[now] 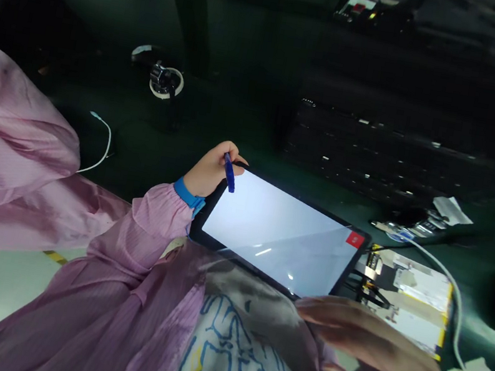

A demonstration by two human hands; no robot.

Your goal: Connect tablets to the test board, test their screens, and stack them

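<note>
Glossy glass glows white on the tablet [279, 235], a flat slab with a black bezel and rounded corners that lies tilted at the near edge of the dark green workbench [149, 150], partly over the person's lap. A small red patch sits at the screen's right corner. The left hand [212, 170] grips the tablet's far left corner, fingers curled together around the edge and pinching a slim blue plastic tool [229, 173] that slants across the bezel. A blue band circles that wrist above a pink ribbed sleeve cuff [161, 218]. The right hand [371, 352] is blurred, spread flat with fingers loosely apart just off the tablet's near right corner; I cannot tell whether it touches the glass.

Just beside the tablet's right edge lies an open device back [419, 296], with pale plates and yellow tape, and a white cable [450, 276] curves across it. Farther back on the bench sits a ring of tape [166, 81], and a second thin white cord [103, 142] loops near the left edge.
</note>
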